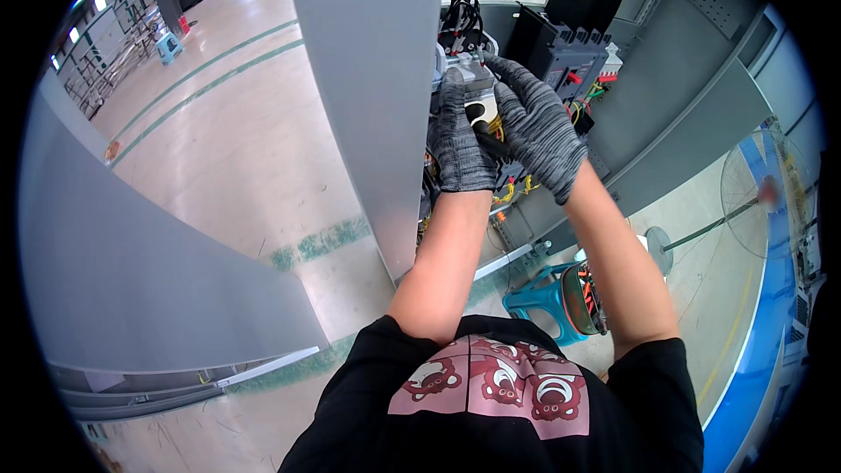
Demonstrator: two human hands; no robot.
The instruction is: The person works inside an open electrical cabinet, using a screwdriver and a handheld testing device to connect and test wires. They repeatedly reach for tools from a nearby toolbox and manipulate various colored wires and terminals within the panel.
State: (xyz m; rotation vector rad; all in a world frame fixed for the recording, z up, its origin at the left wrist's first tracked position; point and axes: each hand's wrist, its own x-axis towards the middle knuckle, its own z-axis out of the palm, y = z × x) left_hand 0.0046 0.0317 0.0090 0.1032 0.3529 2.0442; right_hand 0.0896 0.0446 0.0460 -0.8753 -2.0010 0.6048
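Both my hands wear grey knit gloves and reach into an open electrical cabinet [674,105]. Between them is a grey boxy electrical part [474,76] with a pale face. My left hand [460,142] closes on its left side, the thumb up along it. My right hand [536,123] presses its long fingers against the right side. A black rounded object [491,142] shows between my palms; its kind is unclear. Yellow wires are partly hidden by the right hand. Right of my hands stands a large dark circuit breaker [574,61] with a red lever.
A tall grey panel [368,61] stands close on my left. Black cables [464,10] loop behind the hands. Below right, a blue stool [536,300] stands beside a container [574,305] of small parts. Farther right is a floor fan [764,194].
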